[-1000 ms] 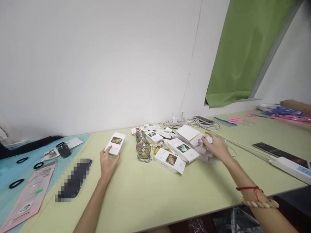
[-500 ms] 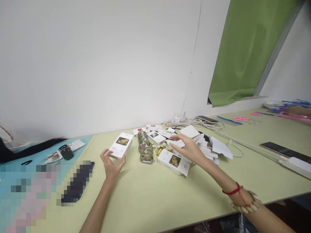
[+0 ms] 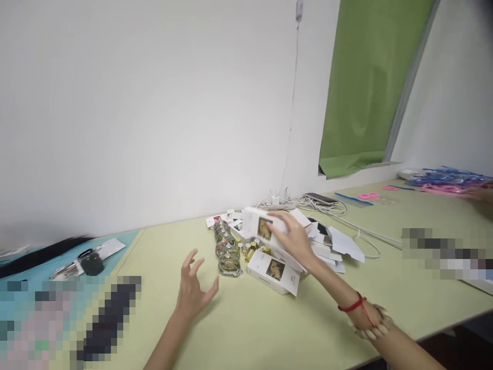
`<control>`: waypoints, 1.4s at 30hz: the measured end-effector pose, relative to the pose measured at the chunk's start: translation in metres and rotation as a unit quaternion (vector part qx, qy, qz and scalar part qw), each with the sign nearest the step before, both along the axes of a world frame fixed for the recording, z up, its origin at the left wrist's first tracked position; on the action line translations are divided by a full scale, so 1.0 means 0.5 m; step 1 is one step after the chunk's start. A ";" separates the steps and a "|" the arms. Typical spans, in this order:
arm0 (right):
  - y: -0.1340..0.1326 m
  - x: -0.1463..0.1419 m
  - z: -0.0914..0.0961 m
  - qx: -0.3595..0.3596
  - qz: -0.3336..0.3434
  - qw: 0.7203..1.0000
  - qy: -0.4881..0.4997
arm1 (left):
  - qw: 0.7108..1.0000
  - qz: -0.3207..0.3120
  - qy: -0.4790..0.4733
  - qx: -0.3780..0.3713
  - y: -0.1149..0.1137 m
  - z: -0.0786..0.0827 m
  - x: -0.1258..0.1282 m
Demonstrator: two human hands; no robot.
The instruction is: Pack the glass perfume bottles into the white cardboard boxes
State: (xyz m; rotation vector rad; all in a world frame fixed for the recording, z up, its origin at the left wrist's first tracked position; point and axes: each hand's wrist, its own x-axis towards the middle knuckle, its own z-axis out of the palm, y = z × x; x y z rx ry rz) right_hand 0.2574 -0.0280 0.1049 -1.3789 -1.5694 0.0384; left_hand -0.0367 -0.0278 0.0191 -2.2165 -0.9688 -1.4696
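My right hand [image 3: 296, 239] grips a white box with a yellow flower picture [image 3: 259, 227], lifted above the pile of white boxes [image 3: 308, 245]. My left hand [image 3: 194, 290] hovers over the pale green table [image 3: 246, 318] with fingers spread and nothing in it. Between the hands lies a row of clear glass bottles [image 3: 227, 246] with small gold caps [image 3: 249, 248] beside them. Another flower-printed box [image 3: 274, 270] lies flat under my right wrist, which wears a red string and a bead bracelet.
A power strip with cables [image 3: 279, 204] and a phone [image 3: 321, 198] lie by the wall. A black jar [image 3: 91, 263] sits on a blue mat at left. Pink and blue items [image 3: 447, 180] lie far right, near another person's hand [image 3: 481, 196]. A green blind [image 3: 365, 82] hangs behind.
The flower box has passed from my left hand to my right, which now holds it up over the pile. My left hand has opened and dropped back toward me.
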 end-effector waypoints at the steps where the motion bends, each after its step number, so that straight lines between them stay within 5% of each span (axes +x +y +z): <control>1: 0.016 0.022 -0.003 0.025 -0.049 0.998 -0.038 | 0.999 0.026 -0.013 -0.025 0.005 0.004 -0.006; 4: 0.048 0.051 -0.027 0.013 -0.056 0.982 -0.182 | 0.992 0.070 -0.019 -0.099 0.020 0.001 -0.017; 8: 0.046 -0.023 -0.061 0.017 0.016 0.965 -0.263 | 0.985 0.043 0.048 -0.159 0.026 -0.021 -0.012; 11: 0.036 -0.113 -0.079 -0.054 0.113 0.959 -0.253 | 0.974 0.005 0.112 -0.197 0.022 -0.034 -0.004; 14: 0.037 -0.174 -0.094 -0.104 0.132 0.958 -0.233 | 0.967 -0.004 0.106 -0.232 0.020 -0.039 -0.004; 21: 0.036 -0.199 -0.119 -0.079 0.223 0.956 -0.174 | 0.961 -0.025 0.057 -0.270 0.041 -0.046 -0.017; 28: 0.056 -0.146 -0.127 -0.097 0.035 0.977 -0.187 | 0.954 0.000 0.083 -0.290 0.043 -0.037 -0.018; 42: 0.066 -0.142 -0.165 -0.158 -0.012 0.921 -0.355 | 0.947 -0.033 0.097 -0.303 0.027 -0.028 -0.002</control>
